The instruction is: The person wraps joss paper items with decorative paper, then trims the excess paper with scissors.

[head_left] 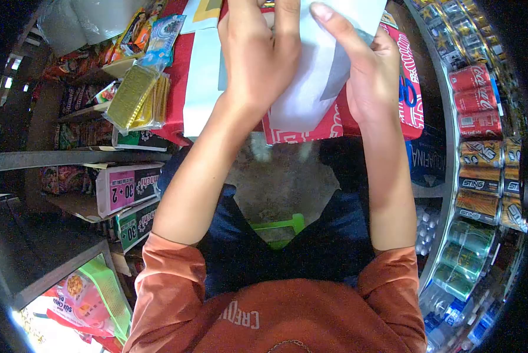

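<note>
A white sheet of paper (pixel 302 106), curved and hanging over the front edge of a red-covered surface, lies between my hands. My right hand (pixel 374 76) grips its right side, thumb on top and fingers behind. At its left, my left hand (pixel 258 56) is turned back up with its fingers bent; the fingertips run out of the top of the view, so what they hold is hidden. Under the paper is a red box with white lettering (pixel 337 126), with a blue looped object (pixel 406 91) on its right part. Further white paper (pixel 202 88) lies left of my left hand.
Shelves on the left hold instant-noodle boxes (pixel 128 188) and yellow packets in clear plastic (pixel 137 97). Red cola cans (pixel 475 100), orange cans (pixel 480 153) and green cans (pixel 464 259) are stacked on the right. A green plastic stool (pixel 281 226) shows between my legs.
</note>
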Demonstrator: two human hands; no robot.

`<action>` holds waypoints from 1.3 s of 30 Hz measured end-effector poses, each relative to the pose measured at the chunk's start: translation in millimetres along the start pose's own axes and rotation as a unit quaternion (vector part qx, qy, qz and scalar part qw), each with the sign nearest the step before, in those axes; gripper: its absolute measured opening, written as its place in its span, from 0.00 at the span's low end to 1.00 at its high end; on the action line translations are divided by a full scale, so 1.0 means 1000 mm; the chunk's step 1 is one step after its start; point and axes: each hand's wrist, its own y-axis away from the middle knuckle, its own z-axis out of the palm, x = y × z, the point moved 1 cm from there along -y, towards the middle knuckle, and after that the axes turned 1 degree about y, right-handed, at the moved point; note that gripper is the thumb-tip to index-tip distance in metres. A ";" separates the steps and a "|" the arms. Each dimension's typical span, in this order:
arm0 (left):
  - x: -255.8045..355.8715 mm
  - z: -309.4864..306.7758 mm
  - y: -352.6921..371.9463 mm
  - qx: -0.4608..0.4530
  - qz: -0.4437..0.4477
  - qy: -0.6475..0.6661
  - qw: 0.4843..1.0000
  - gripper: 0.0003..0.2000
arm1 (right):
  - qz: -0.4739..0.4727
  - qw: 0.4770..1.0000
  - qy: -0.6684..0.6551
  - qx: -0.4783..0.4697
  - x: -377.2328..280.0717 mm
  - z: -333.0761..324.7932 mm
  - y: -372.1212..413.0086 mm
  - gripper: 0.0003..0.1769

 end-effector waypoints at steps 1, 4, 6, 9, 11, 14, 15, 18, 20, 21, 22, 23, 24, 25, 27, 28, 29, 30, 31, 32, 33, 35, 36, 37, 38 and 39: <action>0.000 0.000 0.000 0.000 -0.003 0.000 1.000 0.08 | 0.003 1.000 -0.006 0.004 0.001 -0.001 0.000 0.15; -0.002 0.002 0.000 0.017 0.020 -0.012 1.000 0.07 | 0.007 1.000 -0.020 0.018 0.003 -0.003 -0.002 0.14; -0.001 0.000 0.000 0.001 -0.005 0.003 1.000 0.07 | 0.005 0.999 -0.023 0.027 0.004 -0.003 -0.001 0.14; -0.003 0.000 0.000 -0.001 -0.003 0.006 1.000 0.07 | -0.007 0.999 -0.021 0.048 0.009 -0.003 -0.003 0.14; -0.003 0.001 0.000 0.003 -0.008 0.019 1.000 0.07 | -0.063 0.997 -0.014 0.031 0.013 -0.005 -0.006 0.14; 0.002 0.000 -0.001 -0.002 -0.056 0.041 0.998 0.07 | -0.075 0.996 -0.003 0.039 0.001 -0.001 -0.002 0.13; 0.010 -0.002 -0.002 -0.011 -0.079 0.033 0.996 0.07 | -0.066 0.997 0.001 0.048 -0.004 0.000 -0.001 0.13; 0.001 0.004 -0.004 0.021 -0.026 0.049 0.998 0.06 | -0.093 0.995 0.014 0.020 0.006 -0.013 -0.003 0.11; -0.008 0.006 -0.001 0.028 -0.014 0.053 0.998 0.06 | -0.105 0.993 0.041 0.040 0.013 -0.014 -0.006 0.11; -0.002 0.001 -0.001 0.015 -0.040 0.045 0.998 0.06 | -0.111 0.991 0.055 0.050 0.014 -0.012 -0.007 0.11; 0.001 -0.001 -0.001 0.002 -0.067 0.037 0.997 0.06 | -0.104 0.992 0.057 0.052 0.012 -0.011 -0.006 0.11; 0.000 -0.001 -0.002 0.004 -0.059 0.042 0.997 0.06 | -0.098 0.992 0.060 0.055 0.007 -0.010 -0.004 0.11; -0.002 0.000 -0.002 0.006 -0.052 0.048 0.997 0.06 | -0.091 0.992 0.062 0.058 0.005 -0.009 -0.003 0.11; -0.003 0.000 -0.001 0.007 -0.044 0.054 0.998 0.06 | -0.101 0.991 0.063 0.064 0.008 -0.012 -0.005 0.12; -0.005 0.000 -0.001 0.003 -0.037 0.050 0.998 0.06 | -0.122 0.988 0.065 0.075 0.016 -0.018 -0.010 0.12; -0.006 -0.001 -0.002 0.000 -0.034 0.047 0.998 0.06 | -0.123 0.988 0.062 0.069 0.015 -0.019 -0.009 0.12; -0.006 0.000 -0.002 0.004 -0.030 0.049 0.998 0.06 | -0.124 0.988 0.060 0.062 0.012 -0.019 -0.007 0.12; -0.006 0.001 -0.002 0.007 -0.026 0.051 0.998 0.06 | -0.125 0.989 0.058 0.056 0.009 -0.019 -0.005 0.12; -0.006 0.002 -0.002 0.010 -0.022 0.054 0.998 0.06 | -0.128 0.988 0.062 0.067 0.011 -0.019 -0.007 0.12; -0.005 0.001 -0.002 0.004 -0.029 0.044 0.999 0.06 | -0.131 0.986 0.067 0.077 0.015 -0.020 -0.010 0.12; -0.003 -0.001 -0.002 -0.002 -0.037 0.033 0.999 0.06 | -0.135 0.984 0.071 0.088 0.014 -0.018 -0.011 0.12; -0.001 -0.002 -0.002 -0.011 -0.041 0.022 0.999 0.06 | -0.133 0.984 0.082 0.085 0.010 -0.011 -0.006 0.13; -0.001 -0.001 -0.002 -0.013 -0.039 0.022 0.999 0.06 | -0.132 0.984 0.087 0.083 0.006 -0.007 -0.004 0.13; -0.001 -0.001 -0.002 -0.016 -0.037 0.022 0.999 0.06 | -0.120 0.986 0.089 0.074 0.004 -0.009 -0.004 0.13; -0.001 -0.001 -0.002 -0.018 -0.034 0.023 0.999 0.06 | -0.108 0.988 0.090 0.065 0.001 -0.013 -0.005 0.13; -0.002 -0.001 -0.001 -0.020 -0.031 0.025 0.999 0.06 | -0.096 0.990 0.092 0.056 -0.001 -0.016 -0.005 0.14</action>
